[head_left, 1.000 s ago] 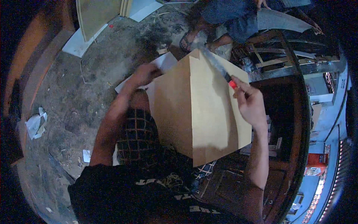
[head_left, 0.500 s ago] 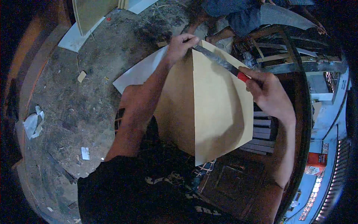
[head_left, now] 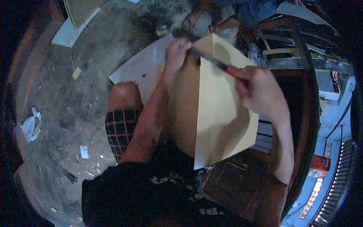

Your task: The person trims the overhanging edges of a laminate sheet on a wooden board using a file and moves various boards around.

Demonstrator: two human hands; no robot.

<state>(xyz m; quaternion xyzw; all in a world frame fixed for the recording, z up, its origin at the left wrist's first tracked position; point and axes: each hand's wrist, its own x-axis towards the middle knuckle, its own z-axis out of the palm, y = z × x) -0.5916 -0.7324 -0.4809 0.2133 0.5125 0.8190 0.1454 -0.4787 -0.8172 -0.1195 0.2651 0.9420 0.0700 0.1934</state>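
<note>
My right hand [head_left: 261,85] is wrapped around the red and black handle of a flat metal file [head_left: 210,58]. The file slants up and left across the upper part of a pale wooden panel piece [head_left: 223,102], near its edge. At the file's far end, the fingers of my left hand [head_left: 177,55] are closed on the tip, slightly smeared by motion. The panel piece stands in front of my body, with a lit face to the right and a shaded face to the left. A whitish sheet [head_left: 140,64] lies beyond my left forearm.
A dark wooden cabinet-like piece [head_left: 230,185] is at the lower right, beside grey slats [head_left: 263,138]. Another person's feet [head_left: 225,26] are at the far side. Scraps and a crumpled white bag [head_left: 31,126] lie on the dirt floor to the left.
My right hand has moved left and slightly downward with the file, which has slid left across the panel's edge. My left hand has shifted left and down. The view has shifted slightly.
</note>
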